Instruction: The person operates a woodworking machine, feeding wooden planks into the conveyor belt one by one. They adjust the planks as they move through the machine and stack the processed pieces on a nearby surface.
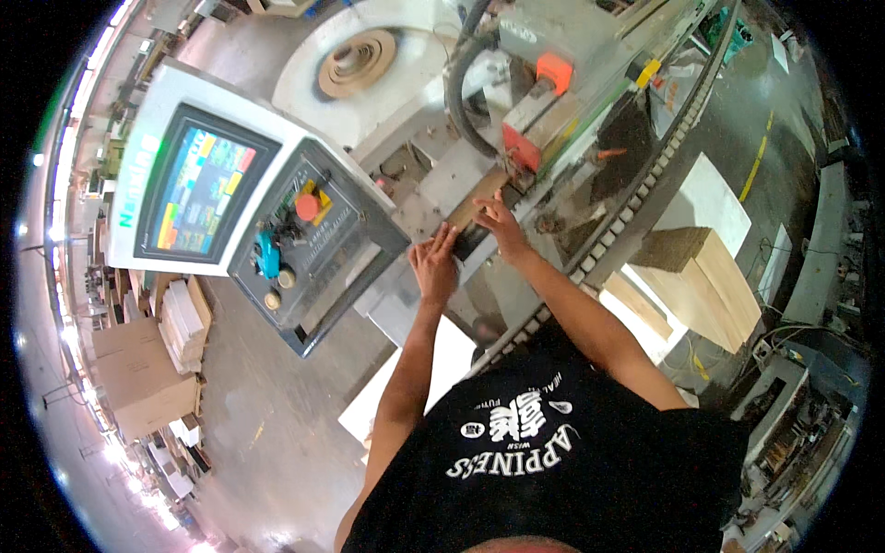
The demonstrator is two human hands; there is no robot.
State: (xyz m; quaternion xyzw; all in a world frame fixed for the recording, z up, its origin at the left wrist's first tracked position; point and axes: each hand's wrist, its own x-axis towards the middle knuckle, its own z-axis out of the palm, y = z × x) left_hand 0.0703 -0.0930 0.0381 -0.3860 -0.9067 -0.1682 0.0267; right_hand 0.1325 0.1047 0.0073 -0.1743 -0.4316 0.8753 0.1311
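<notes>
A narrow brown strip [473, 205], seemingly wood, lies on the machine's metal bed in front of me. My left hand [433, 264] rests on the strip's near end, fingers stretched out flat. Beside it, to the right and a little farther off, my right hand [502, 228] touches the same strip with its fingers apart. Neither hand wraps around it. The strip's far end meets a red block [522, 147] on the machine. Part of its near edge is hidden under my fingers.
Left of my hands stands a control panel with a lit screen [200, 192] and a red emergency button [307, 206]. A tape roll [358, 63] sits on a white disc behind. A conveyor chain [636, 191] and stacked boards [705, 286] are at right. A cardboard box [138, 376] stands left.
</notes>
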